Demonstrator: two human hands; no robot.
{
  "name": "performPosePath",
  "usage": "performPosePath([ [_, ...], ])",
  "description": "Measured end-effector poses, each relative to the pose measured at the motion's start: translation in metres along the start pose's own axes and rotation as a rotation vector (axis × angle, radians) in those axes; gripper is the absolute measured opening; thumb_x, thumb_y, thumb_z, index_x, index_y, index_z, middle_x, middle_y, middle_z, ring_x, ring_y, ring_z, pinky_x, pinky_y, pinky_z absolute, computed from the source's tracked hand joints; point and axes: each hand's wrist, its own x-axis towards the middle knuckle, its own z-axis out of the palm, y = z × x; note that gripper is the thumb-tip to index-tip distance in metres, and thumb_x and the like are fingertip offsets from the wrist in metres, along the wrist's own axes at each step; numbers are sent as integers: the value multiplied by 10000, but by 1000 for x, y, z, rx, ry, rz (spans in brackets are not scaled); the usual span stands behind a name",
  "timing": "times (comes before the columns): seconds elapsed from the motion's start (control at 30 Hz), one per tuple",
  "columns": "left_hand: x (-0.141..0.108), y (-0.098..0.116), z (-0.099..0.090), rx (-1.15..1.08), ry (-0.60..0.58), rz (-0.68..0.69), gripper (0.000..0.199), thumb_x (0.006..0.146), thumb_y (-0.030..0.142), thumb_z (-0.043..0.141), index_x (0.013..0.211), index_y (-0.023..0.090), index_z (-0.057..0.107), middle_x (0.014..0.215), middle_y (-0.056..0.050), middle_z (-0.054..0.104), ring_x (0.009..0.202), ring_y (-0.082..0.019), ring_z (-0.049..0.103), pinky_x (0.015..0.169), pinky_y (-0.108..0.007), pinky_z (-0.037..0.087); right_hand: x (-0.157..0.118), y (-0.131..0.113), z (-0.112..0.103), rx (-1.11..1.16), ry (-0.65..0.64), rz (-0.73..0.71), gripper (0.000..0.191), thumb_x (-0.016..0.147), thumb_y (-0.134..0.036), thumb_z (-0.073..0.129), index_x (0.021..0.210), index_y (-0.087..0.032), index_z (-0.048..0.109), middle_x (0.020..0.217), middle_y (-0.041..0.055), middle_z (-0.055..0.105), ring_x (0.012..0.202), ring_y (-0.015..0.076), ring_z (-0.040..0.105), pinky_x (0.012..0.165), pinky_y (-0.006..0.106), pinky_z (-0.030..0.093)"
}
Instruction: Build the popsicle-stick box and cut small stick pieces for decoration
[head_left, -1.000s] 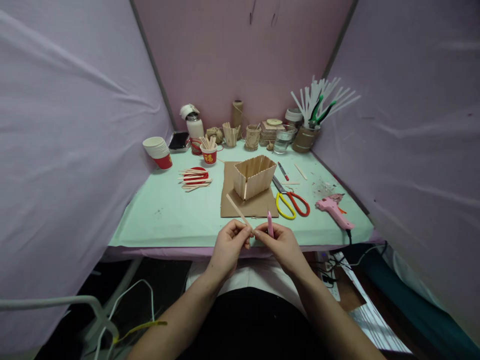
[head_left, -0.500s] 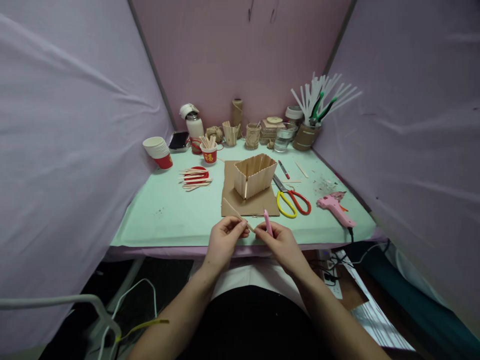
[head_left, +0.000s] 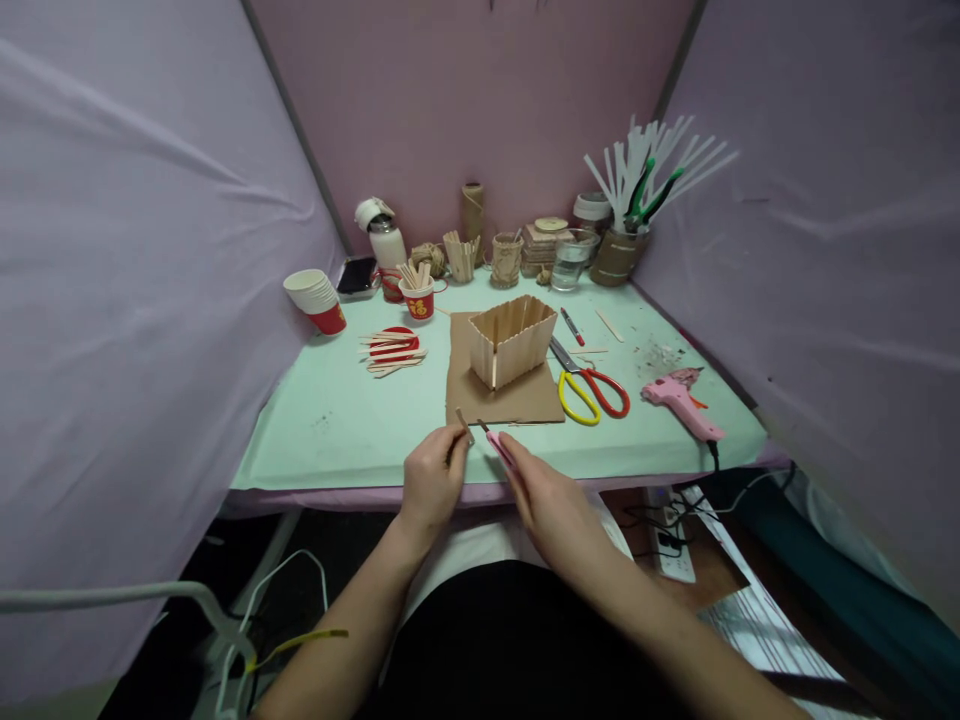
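From the head camera, we look down at a person's two hands over the near edge of the table (head_left: pixel 337 440). The left hand (head_left: pixel 433 475) is curled up tight and grips a thin flat stick (head_left: pixel 464 424), and only a short bit of it pokes out past the fingers. The right hand (head_left: pixel 559 510) is wrapped around a pink cutter (head_left: pixel 501 452). A moment ago both hands pinched the stick, and the cutter stood up, tucked in the right hand. Now the right hand has let go of the stick, and the cutter leans over with its tip just beside it. To me that means the holding is now the left hand's job, and the right hand is ready to use the tool. I can't tell if the blade touches the wood. The wooden box (head_left: pixel 517 350) hasn't been moved: it sits on the brown cardboard (head_left: pixel 517 408), past the hands, with its top open. The scissors (head_left: pixel 577 395) lie just to the right of it, and the pink glue gun (head_left: pixel 682 405) lies farther right. More sticks (head_left: pixel 394 357) lie in a pile on the left.
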Motion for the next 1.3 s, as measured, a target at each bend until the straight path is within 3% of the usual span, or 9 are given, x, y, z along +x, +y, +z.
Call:
performPosePath([
  [0.37,-1,-7,6,9,53,37,161,894,248,518,899,196,670,866,-53,719,803,-171,653,772,-283,481,1,-10,-3,-116,-70,-6,459,963,-146,380,1421,-173,388,1092,136,675,1006,229,653,855,335,500],
  [0.8,1,-1,3,169,-17,89,206,926,216,440,941,193,644,880,-65,712,804,-180,650,743,-280,468,1,-9,2,-223,-58,-21,475,969,-168,381,1443,-190,364,996,111,683,872,226,674,738,303,498],
  [1.3,4,-1,4,207,-36,109,192,916,198,439,904,192,630,824,-56,688,774,-174,632,712,-263,449,2,-11,7,-414,-144,16,537,927,-96,398,1453,-197,353,911,101,670,785,222,667,620,270,470],
])
